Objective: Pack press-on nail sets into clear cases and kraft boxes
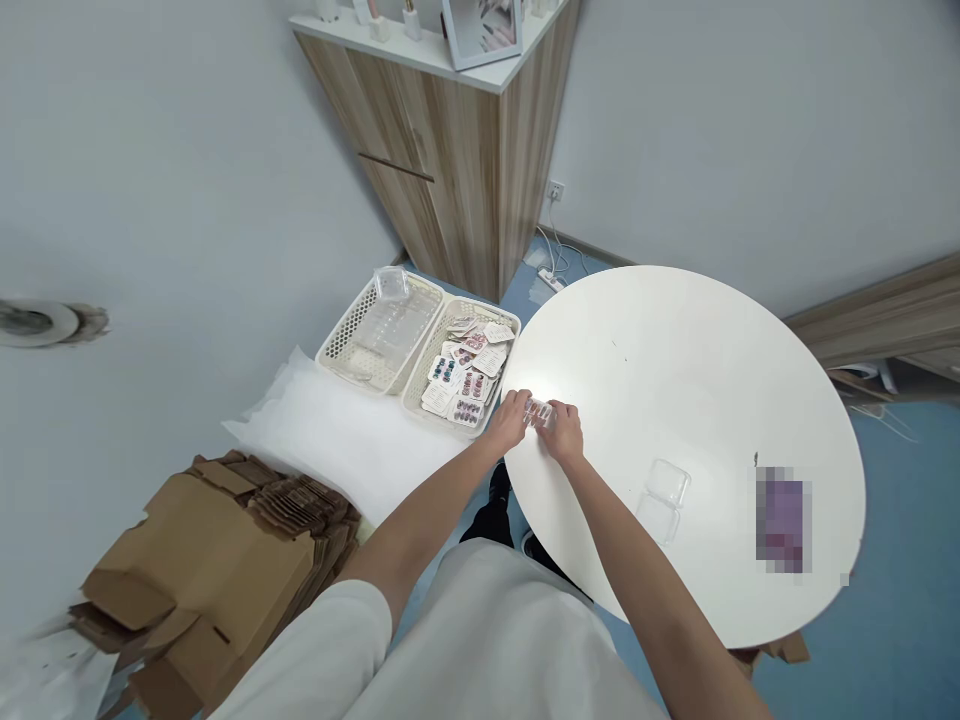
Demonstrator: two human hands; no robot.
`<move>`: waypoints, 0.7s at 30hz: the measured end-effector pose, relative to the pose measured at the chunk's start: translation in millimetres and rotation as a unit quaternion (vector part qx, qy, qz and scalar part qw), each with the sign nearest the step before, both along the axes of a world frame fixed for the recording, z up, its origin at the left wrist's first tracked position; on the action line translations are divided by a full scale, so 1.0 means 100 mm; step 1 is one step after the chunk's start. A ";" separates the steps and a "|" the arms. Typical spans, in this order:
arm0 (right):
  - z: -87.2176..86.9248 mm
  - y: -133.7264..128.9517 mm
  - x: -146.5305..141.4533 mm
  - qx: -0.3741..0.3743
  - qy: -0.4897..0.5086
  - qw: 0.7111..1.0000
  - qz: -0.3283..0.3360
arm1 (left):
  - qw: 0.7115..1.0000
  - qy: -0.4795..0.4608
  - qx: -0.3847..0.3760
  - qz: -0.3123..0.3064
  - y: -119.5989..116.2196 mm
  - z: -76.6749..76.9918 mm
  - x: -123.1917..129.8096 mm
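At the left edge of the round white table (675, 370), a small card of press-on nails (537, 412) with whitish and reddish rows is held between both hands. My left hand (510, 420) is closed on its left side, and my right hand (564, 432) grips its right side. Fingers cover part of the card, so its details are hard to read. Just left of my hands, a cream basket (407, 398) holds many nail cards (474, 384) in several colours. An opened clear plastic case (664, 500) lies on the table, right of my right forearm.
A second basket (330, 352) contains clear plastic cases (391, 284). White sheeting (360, 430) and stacked flattened cardboard boxes (202, 560) are at the left. Beyond stands a wooden cabinet (450, 150); a power strip (551, 280) lies on the floor. A pixelated purple patch (784, 515) is on the table.
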State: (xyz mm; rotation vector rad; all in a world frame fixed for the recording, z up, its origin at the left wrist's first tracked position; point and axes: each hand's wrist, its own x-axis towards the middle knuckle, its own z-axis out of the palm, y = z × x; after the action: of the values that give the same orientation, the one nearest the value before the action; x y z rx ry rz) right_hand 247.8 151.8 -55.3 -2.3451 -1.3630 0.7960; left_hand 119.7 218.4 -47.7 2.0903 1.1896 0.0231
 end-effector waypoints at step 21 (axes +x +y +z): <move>0.32 -1.97 0.93 0.152 0.313 0.919 -0.184 | 0.976 -0.121 -0.018 -0.182 -1.58 0.28 0.74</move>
State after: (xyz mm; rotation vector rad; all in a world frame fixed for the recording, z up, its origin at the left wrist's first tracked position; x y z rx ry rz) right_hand 340.7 -45.5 -23.2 -1.7893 -0.6872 1.0088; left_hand 194.2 59.9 -19.6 2.1703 0.6502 0.0818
